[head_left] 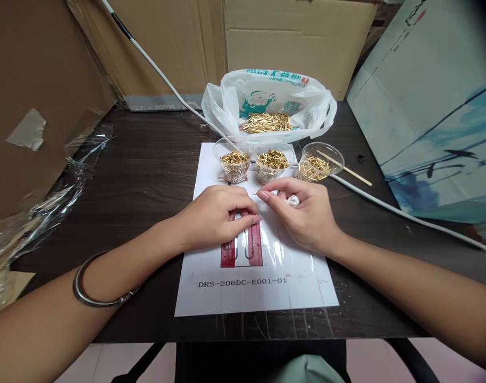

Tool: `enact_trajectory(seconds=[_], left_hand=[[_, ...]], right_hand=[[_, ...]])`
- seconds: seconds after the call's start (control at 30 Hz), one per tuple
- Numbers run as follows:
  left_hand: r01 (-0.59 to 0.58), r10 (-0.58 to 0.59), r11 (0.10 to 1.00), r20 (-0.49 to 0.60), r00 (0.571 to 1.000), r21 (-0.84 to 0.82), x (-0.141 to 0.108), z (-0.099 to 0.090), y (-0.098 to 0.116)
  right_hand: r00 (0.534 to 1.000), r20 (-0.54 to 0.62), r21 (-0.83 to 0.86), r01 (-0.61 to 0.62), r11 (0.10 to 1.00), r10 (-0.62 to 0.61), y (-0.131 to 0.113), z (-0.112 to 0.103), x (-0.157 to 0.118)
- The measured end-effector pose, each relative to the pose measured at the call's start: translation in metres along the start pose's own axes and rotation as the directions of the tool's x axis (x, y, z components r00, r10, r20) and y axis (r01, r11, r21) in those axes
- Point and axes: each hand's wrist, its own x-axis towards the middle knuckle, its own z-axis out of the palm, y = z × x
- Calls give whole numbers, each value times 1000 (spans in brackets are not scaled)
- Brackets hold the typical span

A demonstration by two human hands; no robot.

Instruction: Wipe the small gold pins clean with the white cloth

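Observation:
My left hand (223, 215) is over the printed sheet (235, 298), thumb and fingers pinched together; what they hold is too small to make out. Close to its right, my right hand (301, 213) pinches a tiny gold pin (254, 193) between thumb and forefinger. A small white lump (292, 201) sits under the curled fingers of that same hand. Behind the hands stand a left clear cup (234, 164), a middle clear cup (272, 163) and a right clear cup (315, 166), all with small gold pieces. The fingers partly hide the sheet's red picture (254, 250).
A white plastic bag (223, 114) with many gold pins lies open behind the cups. One wooden stick (357, 175) leans out of the right cup. A white cable (406, 213) crosses the dark table (147, 159). Cardboard (299, 58) stands behind; crinkled clear film (59, 202) is at left.

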Motion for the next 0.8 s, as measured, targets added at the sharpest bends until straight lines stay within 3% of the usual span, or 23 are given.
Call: enact_trajectory(seconds=[0.23, 0.47, 0.8], left_hand=[[0, 0, 999, 5, 1000, 36, 0, 1, -1], [0, 0, 999, -4, 1000, 54, 1, 1, 0], [10, -10, 1000, 0, 1000, 26, 0, 1, 0]], right_hand=[[989, 143, -54, 40, 998, -32, 1, 0, 0], [982, 186, -163, 69, 984, -39, 1, 1, 1], [965, 262, -54, 44, 998, -29, -1, -9, -2]])
